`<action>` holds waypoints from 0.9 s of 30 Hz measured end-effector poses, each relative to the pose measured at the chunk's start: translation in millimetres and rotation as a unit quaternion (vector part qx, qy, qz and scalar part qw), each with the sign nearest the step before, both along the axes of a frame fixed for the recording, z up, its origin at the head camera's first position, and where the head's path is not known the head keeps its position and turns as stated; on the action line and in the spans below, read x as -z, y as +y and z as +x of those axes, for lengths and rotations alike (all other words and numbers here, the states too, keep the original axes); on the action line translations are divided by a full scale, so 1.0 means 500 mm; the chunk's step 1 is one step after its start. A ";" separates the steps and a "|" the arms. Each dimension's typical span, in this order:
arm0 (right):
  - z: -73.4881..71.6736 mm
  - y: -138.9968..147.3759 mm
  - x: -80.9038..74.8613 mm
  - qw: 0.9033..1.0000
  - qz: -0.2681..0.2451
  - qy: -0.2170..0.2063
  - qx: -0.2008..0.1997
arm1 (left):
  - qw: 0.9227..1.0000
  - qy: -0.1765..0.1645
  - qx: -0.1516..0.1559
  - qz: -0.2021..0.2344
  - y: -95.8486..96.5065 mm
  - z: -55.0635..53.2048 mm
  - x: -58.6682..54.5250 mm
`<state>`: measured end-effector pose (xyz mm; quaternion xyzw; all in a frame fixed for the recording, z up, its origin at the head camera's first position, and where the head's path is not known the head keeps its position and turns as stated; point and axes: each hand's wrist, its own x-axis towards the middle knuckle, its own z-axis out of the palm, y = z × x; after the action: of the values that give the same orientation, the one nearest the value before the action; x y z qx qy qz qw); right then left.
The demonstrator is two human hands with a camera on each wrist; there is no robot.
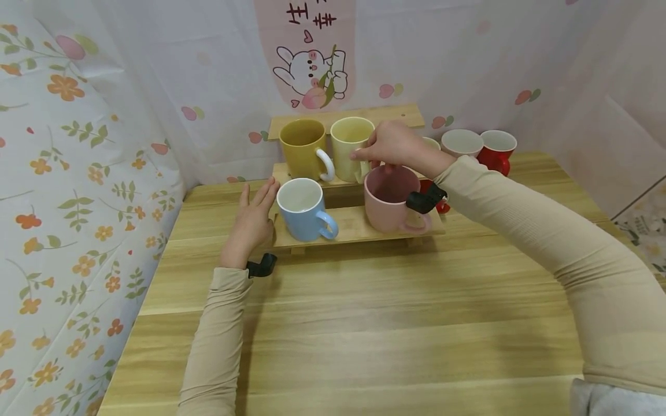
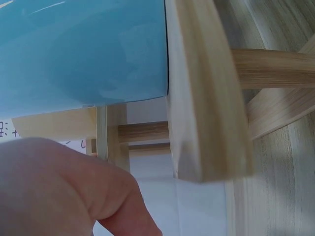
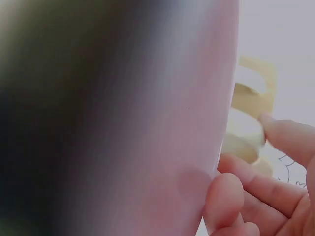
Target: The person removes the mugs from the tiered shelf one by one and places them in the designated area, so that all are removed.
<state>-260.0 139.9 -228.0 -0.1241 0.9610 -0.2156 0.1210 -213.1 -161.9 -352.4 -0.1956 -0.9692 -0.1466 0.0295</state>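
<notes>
Head view, left hand point(image 1: 252, 224) straight-fingered beside shelf point(image 1: 350, 224), right hand point(image 1: 396, 145) apparently pinching pale-yellow mug point(image 1: 346, 155), handle point(image 1: 362, 171) partly hidden

A glossy light-blue ceramic mug point(image 2: 88, 54), partly cut off by the upper left edges, stands with its base against a pale, thick wooden board point(image 2: 211, 98); both appear turned sideways. Light-brown wooden struts point(image 2: 273, 69) cross on the board's right, before a grey-brown wood-grained surface point(image 2: 290, 172). At lower left is the bare left hand point(image 2: 74, 184), below the mug, with thinner wooden slats point(image 2: 110, 130) behind.
</notes>
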 end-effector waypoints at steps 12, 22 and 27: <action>-0.015 0.038 0.008 1.000 -0.020 0.001 0.012 | 1.000 -0.004 0.000 0.005 0.002 0.000 0.005; -0.020 0.093 0.020 0.996 -0.074 0.001 0.051 | 1.000 0.004 0.002 0.007 0.001 -0.001 0.003; -0.020 0.106 0.035 0.985 -0.154 -0.048 0.065 | 1.000 -0.002 -0.002 0.007 -0.001 0.000 0.004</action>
<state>-270.1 192.7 -245.5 -0.0677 0.9156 -0.3737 0.1319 -213.0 -162.6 -354.2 -0.1931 -0.9686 -0.1537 0.0288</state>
